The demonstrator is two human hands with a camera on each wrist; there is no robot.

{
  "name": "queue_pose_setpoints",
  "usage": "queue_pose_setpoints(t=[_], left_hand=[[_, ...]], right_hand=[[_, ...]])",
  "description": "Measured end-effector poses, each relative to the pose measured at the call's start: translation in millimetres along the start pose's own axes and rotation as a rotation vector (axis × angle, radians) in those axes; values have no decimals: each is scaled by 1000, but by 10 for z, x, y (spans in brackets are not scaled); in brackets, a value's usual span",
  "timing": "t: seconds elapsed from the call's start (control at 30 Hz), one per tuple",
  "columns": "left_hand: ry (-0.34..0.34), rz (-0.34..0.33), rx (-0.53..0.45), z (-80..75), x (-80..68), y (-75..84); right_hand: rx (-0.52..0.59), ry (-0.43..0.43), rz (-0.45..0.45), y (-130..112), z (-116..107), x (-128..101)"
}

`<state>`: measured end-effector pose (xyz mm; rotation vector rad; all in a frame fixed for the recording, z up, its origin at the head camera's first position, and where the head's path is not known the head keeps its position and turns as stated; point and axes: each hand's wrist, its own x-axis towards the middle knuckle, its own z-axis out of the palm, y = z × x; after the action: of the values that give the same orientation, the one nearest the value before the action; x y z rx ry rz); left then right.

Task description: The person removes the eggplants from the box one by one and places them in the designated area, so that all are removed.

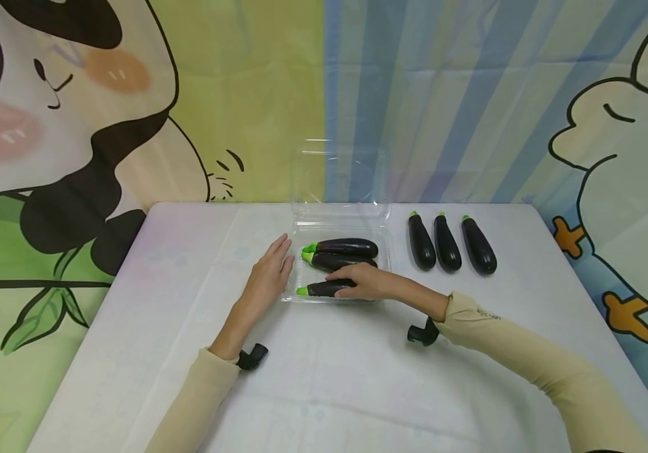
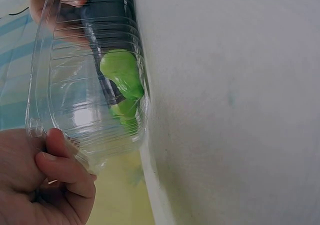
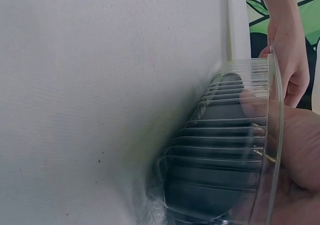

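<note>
A clear plastic clamshell box [image 1: 292, 277] lies on the table with its lid raised at the back. Inside, two eggplants [image 1: 348, 246] lie side by side in the rear part, green stems to the left. Nearer the front, my right hand [image 1: 365, 280] grips a third eggplant [image 1: 321, 289] from above, within the box. Through the ribbed wall, the right wrist view shows the dark body of this eggplant [image 3: 210, 170] low in the box. My left hand [image 1: 267, 274] is at the box's left side; in the left wrist view its thumb and finger pinch the rim.
Three more eggplants [image 1: 447, 244] lie in a row on the table right of the box, stems toward the back. A white cloth covers the table [image 1: 324, 377]. Behind it hangs a cartoon-printed curtain [image 1: 256, 94].
</note>
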<state>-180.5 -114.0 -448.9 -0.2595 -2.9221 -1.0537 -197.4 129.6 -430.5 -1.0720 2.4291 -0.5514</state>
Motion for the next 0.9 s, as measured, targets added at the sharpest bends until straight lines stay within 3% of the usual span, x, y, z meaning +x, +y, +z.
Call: queue_pose_setpoints(t=[0.27, 0.67, 0.9], left_hand=[[12, 20, 7, 1, -2, -4], [16, 20, -8, -9, 0, 5], [13, 4, -20, -4, -4, 1]], right_hand=[[11, 67, -31, 12, 22, -10], [15, 426, -161, 61, 82, -110], [69, 530, -144, 109, 54, -177]])
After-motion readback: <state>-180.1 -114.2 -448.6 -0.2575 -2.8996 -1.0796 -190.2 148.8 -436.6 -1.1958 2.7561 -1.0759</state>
